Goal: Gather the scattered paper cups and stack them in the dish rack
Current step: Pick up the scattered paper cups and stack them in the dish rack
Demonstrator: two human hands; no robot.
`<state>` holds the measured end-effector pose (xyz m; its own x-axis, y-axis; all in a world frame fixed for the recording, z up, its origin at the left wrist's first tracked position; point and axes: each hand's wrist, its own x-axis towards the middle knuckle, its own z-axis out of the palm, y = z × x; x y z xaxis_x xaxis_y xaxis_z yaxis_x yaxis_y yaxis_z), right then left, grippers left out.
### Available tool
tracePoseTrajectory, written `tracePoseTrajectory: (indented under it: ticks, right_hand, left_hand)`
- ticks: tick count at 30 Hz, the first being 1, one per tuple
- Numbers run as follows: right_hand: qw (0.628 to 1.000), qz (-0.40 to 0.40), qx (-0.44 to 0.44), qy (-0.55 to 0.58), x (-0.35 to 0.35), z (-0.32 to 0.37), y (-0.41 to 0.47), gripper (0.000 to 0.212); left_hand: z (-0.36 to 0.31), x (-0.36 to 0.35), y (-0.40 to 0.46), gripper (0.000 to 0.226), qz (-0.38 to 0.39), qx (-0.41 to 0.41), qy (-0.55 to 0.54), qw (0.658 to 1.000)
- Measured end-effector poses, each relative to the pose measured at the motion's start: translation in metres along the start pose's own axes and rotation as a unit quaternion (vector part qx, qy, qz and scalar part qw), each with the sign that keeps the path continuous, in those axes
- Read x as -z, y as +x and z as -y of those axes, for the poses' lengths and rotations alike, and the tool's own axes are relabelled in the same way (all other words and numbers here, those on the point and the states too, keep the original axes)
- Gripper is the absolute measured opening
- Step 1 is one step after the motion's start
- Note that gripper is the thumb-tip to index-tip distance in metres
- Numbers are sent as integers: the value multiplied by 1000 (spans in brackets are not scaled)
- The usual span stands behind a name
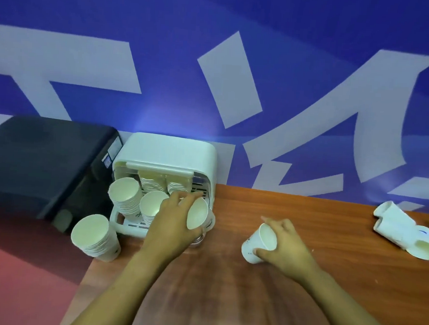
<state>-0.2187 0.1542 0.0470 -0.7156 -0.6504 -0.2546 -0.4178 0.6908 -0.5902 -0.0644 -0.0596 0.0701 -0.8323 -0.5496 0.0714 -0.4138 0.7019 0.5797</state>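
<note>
The person's left hand (172, 217) is reaching to the dish rack (166, 159) at the worktop's (304, 243) far left corner, its fingers closing around a single paper cup (197, 216) tilted with its mouth facing the camera, at the rack's right front edge. The right hand (286, 244) is resting near the middle of the worktop, its fingers wrapping another cup (260, 243) that is lying tilted, mouth turned up toward the camera. Inside the rack, two tall cup stacks (126, 194) are leaning toward the front, with shorter stacks showing behind them under the raised lid. A separate stack (94, 238) is standing just in front of the rack's left corner, at the worktop's left edge. More loose cups (405, 231) are lying on their sides near the far right edge, well apart from both hands. A dark box (40, 161) is sitting just left of the rack.
</note>
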Motion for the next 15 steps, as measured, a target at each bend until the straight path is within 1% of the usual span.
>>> tracePoseTrajectory:
  ticks: [2,4,8,11,15]
  right_hand:
    - [1000,-28,-7,0,-12,21,4,83]
    - [999,-48,-9,1,-22,39,9,79]
    - [998,-60,-20,1,-40,56,9,73]
    - [998,-58,-27,-4,-47,62,10,73]
    - [998,-62,-31,1,-49,62,10,73]
  left_hand:
    - [16,13,7,72,12,-23,-9,1000]
    - [31,28,15,75,7,-44,-3,999]
    - [50,48,21,69,0,-62,11,998]
    - [55,47,25,66,-7,-82,26,996]
    - [55,30,30,64,13,-104,49,993]
